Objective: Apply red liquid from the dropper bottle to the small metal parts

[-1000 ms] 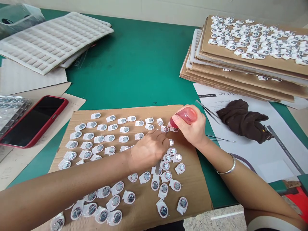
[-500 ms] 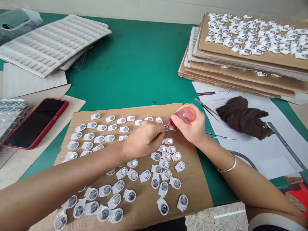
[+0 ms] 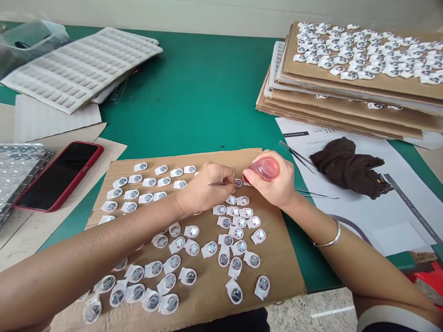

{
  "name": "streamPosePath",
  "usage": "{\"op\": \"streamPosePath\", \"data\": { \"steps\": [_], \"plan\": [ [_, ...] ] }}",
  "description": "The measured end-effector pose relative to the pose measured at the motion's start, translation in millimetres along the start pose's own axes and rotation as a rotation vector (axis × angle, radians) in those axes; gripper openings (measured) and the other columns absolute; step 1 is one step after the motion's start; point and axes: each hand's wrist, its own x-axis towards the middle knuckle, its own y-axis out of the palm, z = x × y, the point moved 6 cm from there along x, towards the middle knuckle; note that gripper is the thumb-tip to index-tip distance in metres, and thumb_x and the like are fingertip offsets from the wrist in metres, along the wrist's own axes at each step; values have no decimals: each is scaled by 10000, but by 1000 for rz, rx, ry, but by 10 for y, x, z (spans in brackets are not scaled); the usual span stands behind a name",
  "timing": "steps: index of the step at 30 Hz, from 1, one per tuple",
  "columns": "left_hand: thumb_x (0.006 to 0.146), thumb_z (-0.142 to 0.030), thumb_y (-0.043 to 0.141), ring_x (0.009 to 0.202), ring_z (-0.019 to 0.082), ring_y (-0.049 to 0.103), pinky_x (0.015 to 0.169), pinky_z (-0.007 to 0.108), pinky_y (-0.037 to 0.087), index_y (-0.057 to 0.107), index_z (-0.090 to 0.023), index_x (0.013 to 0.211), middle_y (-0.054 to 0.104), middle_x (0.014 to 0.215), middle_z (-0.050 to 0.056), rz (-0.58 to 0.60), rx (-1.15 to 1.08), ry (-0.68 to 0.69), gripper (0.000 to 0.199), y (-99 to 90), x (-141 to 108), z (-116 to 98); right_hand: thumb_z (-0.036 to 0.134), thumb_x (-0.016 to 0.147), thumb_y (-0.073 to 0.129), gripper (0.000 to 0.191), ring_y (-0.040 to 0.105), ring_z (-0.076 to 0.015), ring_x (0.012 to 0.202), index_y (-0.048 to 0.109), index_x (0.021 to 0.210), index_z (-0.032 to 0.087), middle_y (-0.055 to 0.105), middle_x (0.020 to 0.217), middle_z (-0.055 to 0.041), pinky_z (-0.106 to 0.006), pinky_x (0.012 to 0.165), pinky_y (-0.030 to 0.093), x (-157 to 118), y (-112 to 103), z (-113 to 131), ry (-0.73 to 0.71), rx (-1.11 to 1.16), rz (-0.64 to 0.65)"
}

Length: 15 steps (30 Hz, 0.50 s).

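Tweezers (image 3: 219, 184) sit pinched in the left hand (image 3: 202, 189), their tips at a small white-backed disc (image 3: 238, 183) on the cardboard sheet (image 3: 277, 272). The right hand (image 3: 272, 180) clenches a red rubber bulb (image 3: 266, 168), its nozzle tilted down just beside that disc. Both hands close in there, apparently for fine work; the other discs (image 3: 194, 231) lie spaced apart, likely to stay reachable, above the green counter (image 3: 194, 106).
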Motion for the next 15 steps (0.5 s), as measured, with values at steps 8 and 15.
{"op": "streamPosePath", "data": {
  "steps": [8,15],
  "plan": [
    [735,-106,509,492,59,474,447,169,341,616,-114,596,568,544,-11,8,-31,-39,176,0,10,48,297,660,722,251,540,-136,610,508,757,209,587,689,-1,-302,576,461,-21,2,56,-48,46,9],
    [742,-114,515,511,66,492,453,173,353,633,-111,622,590,568,0,3,-59,-61,168,-4,2,81,338,683,692,231,554,-147,608,507,735,210,600,676,-9,-324,591,483,-21,-35,58,-24,11,-15]
  ]
}}
